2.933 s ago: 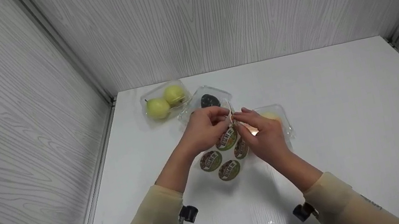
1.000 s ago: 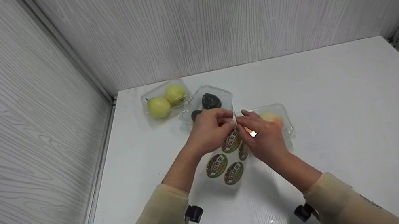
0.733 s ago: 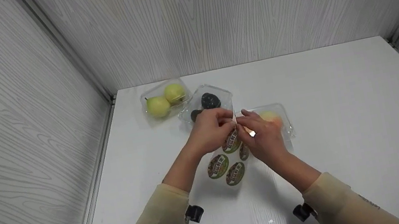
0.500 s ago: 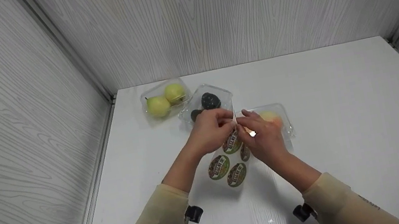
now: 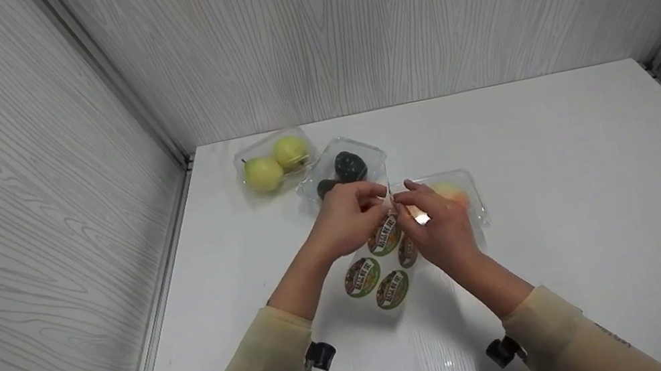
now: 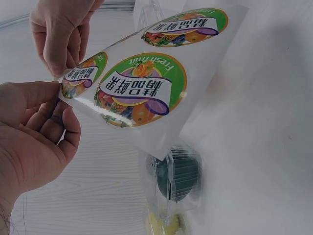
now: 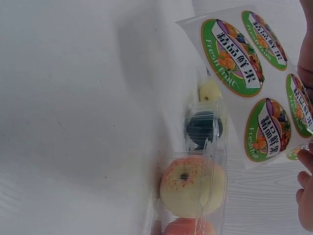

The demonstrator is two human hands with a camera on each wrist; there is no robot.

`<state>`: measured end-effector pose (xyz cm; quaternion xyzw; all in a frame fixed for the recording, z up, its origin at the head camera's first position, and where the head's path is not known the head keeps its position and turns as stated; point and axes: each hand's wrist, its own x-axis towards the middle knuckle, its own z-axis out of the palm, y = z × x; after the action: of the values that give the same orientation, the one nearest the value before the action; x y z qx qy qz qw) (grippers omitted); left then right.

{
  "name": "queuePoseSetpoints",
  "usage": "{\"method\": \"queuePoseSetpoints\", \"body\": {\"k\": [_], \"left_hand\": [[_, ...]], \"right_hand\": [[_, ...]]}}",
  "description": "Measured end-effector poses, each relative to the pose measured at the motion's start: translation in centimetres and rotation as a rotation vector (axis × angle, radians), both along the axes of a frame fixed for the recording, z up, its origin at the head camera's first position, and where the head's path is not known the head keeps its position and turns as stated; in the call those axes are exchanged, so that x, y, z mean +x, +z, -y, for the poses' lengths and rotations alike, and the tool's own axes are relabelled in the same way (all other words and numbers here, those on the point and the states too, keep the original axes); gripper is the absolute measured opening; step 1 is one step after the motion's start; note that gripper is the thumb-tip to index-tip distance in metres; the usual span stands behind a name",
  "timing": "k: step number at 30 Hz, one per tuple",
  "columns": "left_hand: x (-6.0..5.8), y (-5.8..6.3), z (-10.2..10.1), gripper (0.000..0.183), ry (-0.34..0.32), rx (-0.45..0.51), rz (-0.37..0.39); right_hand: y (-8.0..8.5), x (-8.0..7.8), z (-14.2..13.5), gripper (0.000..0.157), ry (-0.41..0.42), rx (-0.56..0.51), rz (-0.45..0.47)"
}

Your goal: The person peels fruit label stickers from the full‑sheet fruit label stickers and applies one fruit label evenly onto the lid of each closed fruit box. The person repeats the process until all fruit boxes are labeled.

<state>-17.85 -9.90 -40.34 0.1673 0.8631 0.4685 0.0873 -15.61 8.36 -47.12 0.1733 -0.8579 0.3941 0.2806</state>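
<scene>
A white sheet of round "Fresh fruit" stickers [image 5: 372, 297] hangs tilted above the table, its printed face toward me. My left hand [image 5: 347, 220] pinches its upper edge between thumb and fingers. My right hand [image 5: 443, 223] meets it there, thumb and index finger pinching the same edge close beside the left fingertips. In the left wrist view a sticker [image 6: 78, 81] at the pinched corner bends with the sheet, partly hidden. The right wrist view shows several stickers [image 7: 232, 58] with green rims and fruit pictures.
Beyond the hands, clear plastic boxes stand on the white table [image 5: 576, 190]. One holds two yellow-green pears [image 5: 264, 174]; another, dark green fruit [image 5: 350, 167]; the third, pale-red apples [image 5: 451, 193], partly behind my right hand. Grey wood-grain panels [image 5: 304, 34] enclose the back and sides.
Since the first frame my left hand and the sheet have shifted slightly right and toward me. Just now my right fingertips have drawn a little back at the edge.
</scene>
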Motion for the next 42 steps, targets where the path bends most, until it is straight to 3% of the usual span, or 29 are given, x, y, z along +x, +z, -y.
{"method": "queuePoseSetpoints", "body": {"k": [14,28,42], "left_hand": [[0.3,-0.6,1.0,0.029,0.016,0.044,0.036],[0.6,-1.2,2.2,0.029,0.056,0.024,0.091],[1.1,-2.1,3.8,0.032,0.08,0.012,0.119]], "right_hand": [[-0.2,-0.2,-0.1,0.006,0.012,-0.026,0.001],[-0.1,0.1,-1.3,0.007,-0.037,-0.112,0.123],[-0.2,0.1,-1.8,0.008,-0.046,-0.171,0.183]]}}
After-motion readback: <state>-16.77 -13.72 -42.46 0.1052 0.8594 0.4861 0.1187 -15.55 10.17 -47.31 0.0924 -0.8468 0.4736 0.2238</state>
